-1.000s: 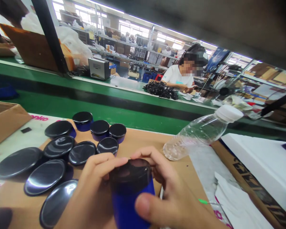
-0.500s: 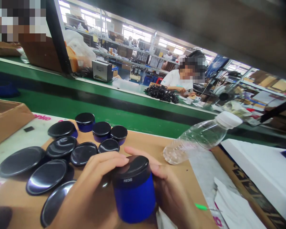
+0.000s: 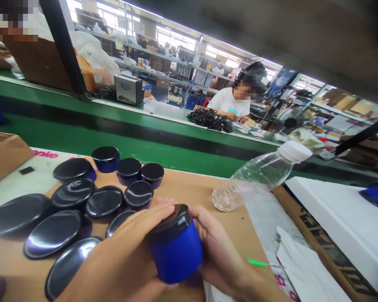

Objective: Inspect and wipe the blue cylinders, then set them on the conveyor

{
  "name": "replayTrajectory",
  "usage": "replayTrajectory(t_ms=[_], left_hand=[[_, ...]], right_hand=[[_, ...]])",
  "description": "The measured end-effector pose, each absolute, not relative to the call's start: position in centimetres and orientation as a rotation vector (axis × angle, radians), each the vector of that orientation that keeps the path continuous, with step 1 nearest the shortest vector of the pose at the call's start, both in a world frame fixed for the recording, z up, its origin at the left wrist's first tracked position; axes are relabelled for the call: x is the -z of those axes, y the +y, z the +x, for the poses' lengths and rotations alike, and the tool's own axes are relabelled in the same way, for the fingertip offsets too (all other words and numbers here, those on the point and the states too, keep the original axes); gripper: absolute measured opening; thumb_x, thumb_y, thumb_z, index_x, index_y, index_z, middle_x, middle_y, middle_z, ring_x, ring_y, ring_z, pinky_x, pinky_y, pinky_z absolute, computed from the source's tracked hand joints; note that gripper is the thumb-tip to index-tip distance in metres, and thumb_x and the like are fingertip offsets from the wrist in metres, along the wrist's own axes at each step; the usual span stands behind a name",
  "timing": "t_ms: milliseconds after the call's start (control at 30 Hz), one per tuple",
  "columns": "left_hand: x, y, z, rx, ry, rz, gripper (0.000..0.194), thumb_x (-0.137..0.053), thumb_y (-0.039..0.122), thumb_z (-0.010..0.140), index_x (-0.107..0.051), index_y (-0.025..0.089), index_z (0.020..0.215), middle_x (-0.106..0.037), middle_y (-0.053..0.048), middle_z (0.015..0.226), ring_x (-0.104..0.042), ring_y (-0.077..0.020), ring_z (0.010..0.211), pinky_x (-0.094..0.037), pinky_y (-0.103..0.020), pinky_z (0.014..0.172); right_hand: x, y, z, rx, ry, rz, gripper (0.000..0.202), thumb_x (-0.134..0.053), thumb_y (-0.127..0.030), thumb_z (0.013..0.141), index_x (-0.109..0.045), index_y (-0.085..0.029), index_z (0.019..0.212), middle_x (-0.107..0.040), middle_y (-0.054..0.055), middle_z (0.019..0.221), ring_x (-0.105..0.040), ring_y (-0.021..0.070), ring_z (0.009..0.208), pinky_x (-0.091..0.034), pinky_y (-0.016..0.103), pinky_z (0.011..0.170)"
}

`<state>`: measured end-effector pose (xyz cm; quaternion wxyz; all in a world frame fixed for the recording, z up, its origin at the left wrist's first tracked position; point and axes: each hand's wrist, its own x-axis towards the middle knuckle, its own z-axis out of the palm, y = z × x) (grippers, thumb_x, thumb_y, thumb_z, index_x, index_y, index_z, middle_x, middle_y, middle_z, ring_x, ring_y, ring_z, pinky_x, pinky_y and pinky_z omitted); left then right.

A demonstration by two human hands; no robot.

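Both the left hand [image 3: 126,251] and the right hand [image 3: 219,247] were grasping one black-topped blue container [image 3: 179,253], left fingers [image 3: 156,217] over its top, right fingers [image 3: 202,219] against its side. It was tilted above the brown surface [image 3: 189,186], near similar containers [image 3: 104,202].

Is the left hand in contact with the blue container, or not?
Touching: the head view shows the left hand with fingers on the black top of the blue container.

"DC5V": blk cap [image 3: 170,221]; "onko": sheet [image 3: 39,170]
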<state>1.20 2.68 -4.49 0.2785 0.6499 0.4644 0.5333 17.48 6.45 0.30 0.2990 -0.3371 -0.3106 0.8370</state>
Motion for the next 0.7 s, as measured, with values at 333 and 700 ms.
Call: replayTrajectory(t_ms=[333, 700], left_hand=[[1.1, 2.7, 1.2, -1.151, 0.764, 0.699, 0.059, -0.097, 0.049, 0.054, -0.080, 0.030, 0.107, -0.082, -0.007, 0.105, -0.076, -0.0306, 0.102, -0.060, -0.036, 0.091], [-0.2, 2.4, 2.2, -1.164, 0.857, 0.634, 0.057, -0.096, 0.056, 0.051, -0.082, 0.032, 0.100, -0.082, -0.005, 0.102, -0.077, -0.0285, 0.097, -0.059, -0.031, 0.084]], right_hand=[[-1.4, 6.4, 18.0, -1.648, -1.344, -0.909, 0.065, -0.066, -0.059, 0.090, -0.050, -0.033, 0.148, -0.051, -0.001, 0.155, -0.032, 0.0270, 0.153, -0.019, 0.048, 0.128], [-2.1, 6.4, 18.2, -1.617, -1.416, -0.928, 0.042, -0.064, -0.044, 0.094, -0.064, -0.035, 0.136, -0.051, -0.006, 0.155, -0.034, 0.0275, 0.152, -0.022, 0.050, 0.129]])
